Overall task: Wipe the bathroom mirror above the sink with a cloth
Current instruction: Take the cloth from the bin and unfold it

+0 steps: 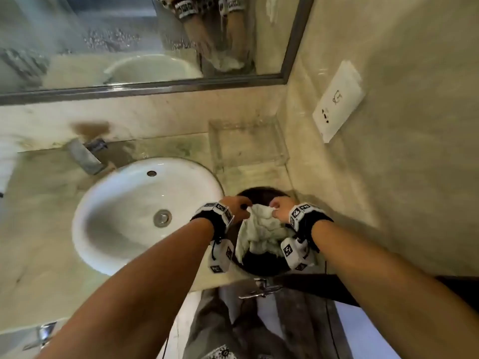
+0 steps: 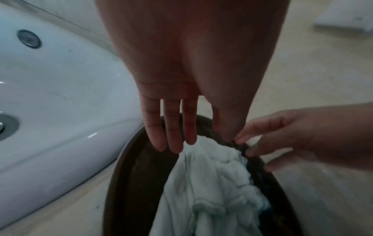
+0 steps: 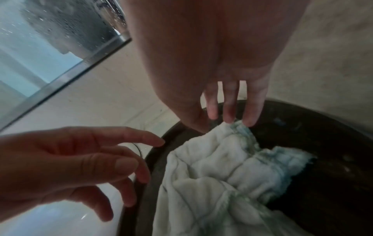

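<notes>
A white cloth point(image 1: 261, 229) hangs bunched inside a dark round basin point(image 1: 261, 195) on the counter, right of the sink. My right hand point(image 1: 278, 207) pinches the cloth's top edge point(image 3: 236, 127) between thumb and fingertips at the basin's far rim. My left hand point(image 1: 242, 207) hovers just left of it, fingers straight and relaxed point(image 2: 173, 135), holding nothing. In the right wrist view my left hand point(image 3: 141, 159) is clearly empty beside the basin rim point(image 3: 153, 159). The mirror point(image 1: 129, 47) above is speckled with water drops point(image 3: 60, 24).
The white sink point(image 1: 124, 203) and its faucet point(image 1: 85, 156) lie to the left. A clear tray point(image 1: 248, 143) stands behind the basin. On the right wall is a white socket plate point(image 1: 339, 99). The counter's front edge runs just below the basin.
</notes>
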`<state>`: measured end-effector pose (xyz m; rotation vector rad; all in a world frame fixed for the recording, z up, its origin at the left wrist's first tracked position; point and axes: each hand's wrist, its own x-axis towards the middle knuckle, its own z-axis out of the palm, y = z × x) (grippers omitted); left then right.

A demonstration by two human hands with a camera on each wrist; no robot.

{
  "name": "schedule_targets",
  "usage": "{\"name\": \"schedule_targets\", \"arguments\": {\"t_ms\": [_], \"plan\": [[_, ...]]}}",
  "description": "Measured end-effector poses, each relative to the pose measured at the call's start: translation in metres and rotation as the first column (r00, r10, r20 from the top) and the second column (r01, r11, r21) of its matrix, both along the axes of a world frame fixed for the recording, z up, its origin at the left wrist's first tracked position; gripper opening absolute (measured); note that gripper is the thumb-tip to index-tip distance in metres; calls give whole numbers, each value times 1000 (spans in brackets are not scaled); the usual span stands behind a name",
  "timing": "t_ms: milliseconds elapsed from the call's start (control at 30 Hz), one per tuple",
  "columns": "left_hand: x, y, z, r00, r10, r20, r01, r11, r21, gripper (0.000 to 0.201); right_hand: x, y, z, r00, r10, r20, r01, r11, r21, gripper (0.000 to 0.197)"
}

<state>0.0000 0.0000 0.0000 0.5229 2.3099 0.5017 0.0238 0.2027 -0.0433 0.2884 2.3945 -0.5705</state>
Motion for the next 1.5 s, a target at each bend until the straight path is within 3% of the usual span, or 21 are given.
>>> {"name": "schedule_targets", "arguments": {"t_ms": [133,267,400,533,600,700,800,900,1067,1267,1333,1400,1500], "plan": [[0,8,-28,983,-127,129,133,990,-39,47,-3,3,-7,999,-9,49,4,996,90,52],[-6,16,-46,970,-184,162,198,977,-75,40,-2,0,-15,996,-38,86,30,996,83,56],[-12,22,-56,978,-163,133,176,980,-90,36,-2,-2,-19,996,-61,66,53,991,122,54],[-16,23,-60,991,-116,70,124,986,-112,38,-2,-3,-15,989,43,143,-79,964,253,44],[-16,21,-59,994,-89,57,96,988,-120,33,-2,-2,-13,993,4,115,-31,970,241,33],[-18,14,-53,1000,-10,28,12,995,-96,23,-2,2,-3,984,-169,53,165,983,74,21],[-24,3,-35,995,99,28,-98,993,-62,32,-5,9,17,949,-313,-45,313,950,-4,15],[-37,-4,-11,988,146,59,-144,989,-33,49,-13,6,37,930,-334,-157,331,943,-41,10],[-53,-7,45,993,99,-67,-102,994,-42,31,-31,-8,76,895,-292,-338,258,956,-140,22],[-59,-25,104,936,292,-194,-289,956,44,30,-47,-18,134,802,-323,-503,202,938,-280,11],[-60,-33,120,920,348,-182,-341,938,68,31,-53,-19,151,768,-356,-533,215,926,-310,5],[-58,-43,137,895,408,-180,-398,913,91,33,-59,-20,166,733,-373,-568,220,921,-321,19],[-55,-57,159,815,577,-58,-558,807,194,31,-65,-25,192,674,-383,-631,200,918,-344,19]]}}
